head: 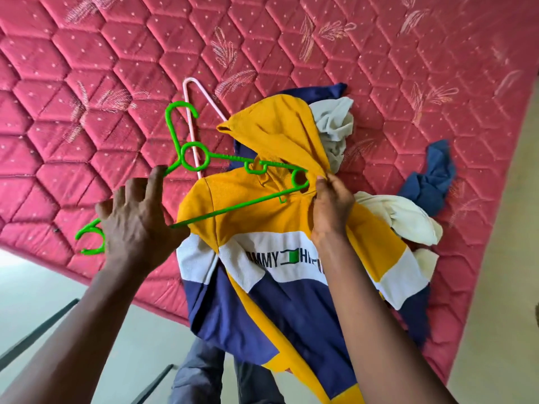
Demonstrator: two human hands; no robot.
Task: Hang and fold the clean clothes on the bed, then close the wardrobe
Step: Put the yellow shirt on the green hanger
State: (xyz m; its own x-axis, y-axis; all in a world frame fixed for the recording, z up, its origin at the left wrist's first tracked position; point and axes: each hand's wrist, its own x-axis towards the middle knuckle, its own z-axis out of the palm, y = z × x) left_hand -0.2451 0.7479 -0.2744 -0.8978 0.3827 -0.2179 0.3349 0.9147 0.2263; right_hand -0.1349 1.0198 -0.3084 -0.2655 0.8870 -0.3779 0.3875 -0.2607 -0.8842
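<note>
A yellow, white and navy hooded top [262, 225] lies over the near edge of the pink quilted mattress [102, 68], hood pointing away from me. A green plastic hanger [233, 208] lies across its chest. My left hand [137, 223] grips the hanger's left arm. My right hand [332, 205] pinches the yellow fabric at the neck, beside the hanger's right end. Under the top lie a grey-white garment [335, 126], a cream garment [408, 217] and a navy garment [318, 90].
A pink hanger [191, 112] lies on the mattress behind the green one. A blue garment [431, 176] sits crumpled to the right. Pale floor [495, 258] runs along the mattress's right side. My legs [204, 374] stand at the bed's near edge.
</note>
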